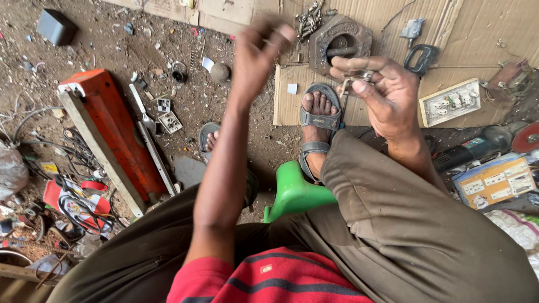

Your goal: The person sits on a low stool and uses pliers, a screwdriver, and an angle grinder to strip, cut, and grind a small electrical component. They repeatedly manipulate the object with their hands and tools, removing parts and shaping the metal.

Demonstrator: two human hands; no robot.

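Presently, we record:
Right hand (387,95): grips one small metal part (353,77).
Left hand (259,50): blurred; we cannot tell its grip.
Sandals below hands: two (317,120).

One head-worn camera looks steeply down, close over the lap.

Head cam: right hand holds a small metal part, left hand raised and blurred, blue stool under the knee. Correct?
One error: the stool is green, not blue, as the head view shows. The right hand does hold a small metal part, and the left hand is raised and blurred.
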